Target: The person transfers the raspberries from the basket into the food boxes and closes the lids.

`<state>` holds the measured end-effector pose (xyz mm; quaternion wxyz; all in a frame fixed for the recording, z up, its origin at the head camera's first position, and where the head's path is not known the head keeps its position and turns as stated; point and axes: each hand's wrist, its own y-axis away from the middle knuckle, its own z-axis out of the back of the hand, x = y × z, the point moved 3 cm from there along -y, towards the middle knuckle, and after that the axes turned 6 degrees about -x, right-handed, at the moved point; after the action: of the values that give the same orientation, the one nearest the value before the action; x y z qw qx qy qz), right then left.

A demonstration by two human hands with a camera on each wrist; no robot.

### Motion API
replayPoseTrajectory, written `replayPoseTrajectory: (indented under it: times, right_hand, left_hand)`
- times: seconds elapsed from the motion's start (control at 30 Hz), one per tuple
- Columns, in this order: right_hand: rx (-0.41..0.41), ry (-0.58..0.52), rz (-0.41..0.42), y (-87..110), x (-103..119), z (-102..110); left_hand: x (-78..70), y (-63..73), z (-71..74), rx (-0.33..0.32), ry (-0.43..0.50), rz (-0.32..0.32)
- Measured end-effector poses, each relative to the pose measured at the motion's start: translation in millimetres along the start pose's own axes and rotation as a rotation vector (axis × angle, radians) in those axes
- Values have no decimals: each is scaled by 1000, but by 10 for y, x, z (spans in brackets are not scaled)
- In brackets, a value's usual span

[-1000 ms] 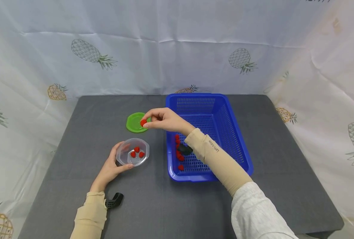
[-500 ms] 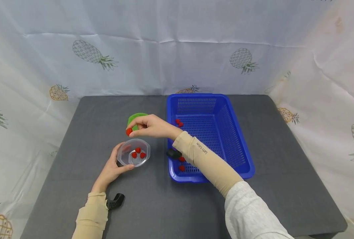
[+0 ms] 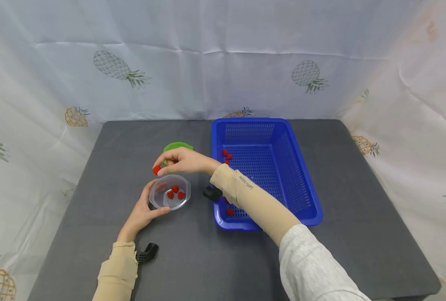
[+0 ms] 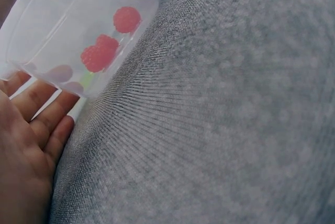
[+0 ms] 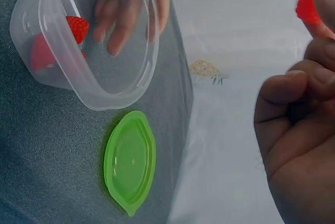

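Note:
Between thumb and fingertips, my right hand (image 3: 185,161) pinches a red raspberry (image 3: 156,170), just above and behind the far rim of a clear plastic container (image 3: 159,196). The right wrist view also has the pinched raspberry (image 5: 306,5) at its upper right edge. My left hand (image 3: 139,214) holds the container from its left side, thumb at the near rim and fingers round the far side. Inside, 3 raspberries (image 3: 175,189) lie on the bottom. Behind the container, a green lid (image 5: 131,164) lies on the table, partly hidden by my right hand in the head view.
A blue slotted basket (image 3: 303,171) stands right of the container, with several raspberries (image 3: 229,156) along its left side. My right forearm crosses its near left corner. The grey table (image 3: 207,259) ends at a pineapple-print curtain (image 3: 200,83). A black wrist mount (image 3: 147,253) sits by my left sleeve.
My right hand has carried the raspberry left and toward me, from over the green lid to the container's far rim. The left hand and container stay put.

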<state>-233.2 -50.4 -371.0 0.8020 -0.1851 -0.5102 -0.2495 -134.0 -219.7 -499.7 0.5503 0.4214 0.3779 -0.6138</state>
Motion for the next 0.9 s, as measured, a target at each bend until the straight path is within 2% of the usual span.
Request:
replayPoseTrajectory:
  times: [0.13, 0.3, 0.63, 0.9]
  right_hand:
    - [76, 77, -3, -31, 1, -51]
    - [105, 120, -25, -64, -17, -66]
    - [143, 149, -26, -176, -30, -73]
    - [321, 256, -103, -215, -140, -84]
  left_hand:
    - [17, 14, -9, 3, 12, 13]
    - [11, 8, -8, 5, 4, 38]
    - [-1, 1, 15, 7, -6, 46]
    - [23, -2, 0, 7, -33, 32]
